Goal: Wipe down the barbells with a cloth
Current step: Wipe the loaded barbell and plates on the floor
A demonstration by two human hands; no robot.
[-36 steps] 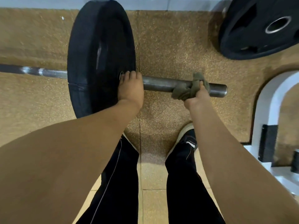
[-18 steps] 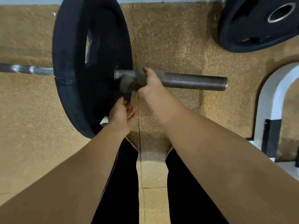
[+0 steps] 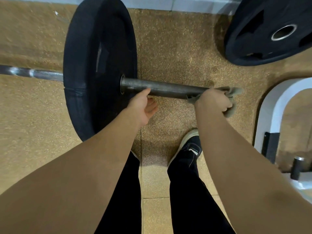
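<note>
Steel sleeve (image 3: 162,89) is mid-wipe: right hand (image 3: 214,101) clamps the cloth (image 3: 233,92) round its outer tip, left hand (image 3: 143,105) loosely spread inboard beside the plate (image 3: 94,68), so the next pass likely runs back plateward.

The right hand (image 3: 214,100) and its bunched cloth (image 3: 233,92) cover the sleeve's (image 3: 162,88) outer tip at centre right, the bar (image 3: 30,72) runs off the left edge, the loose plate (image 3: 268,31) is cropped at upper right, and the left hand's (image 3: 141,105) fingers curl out of sight.
</note>
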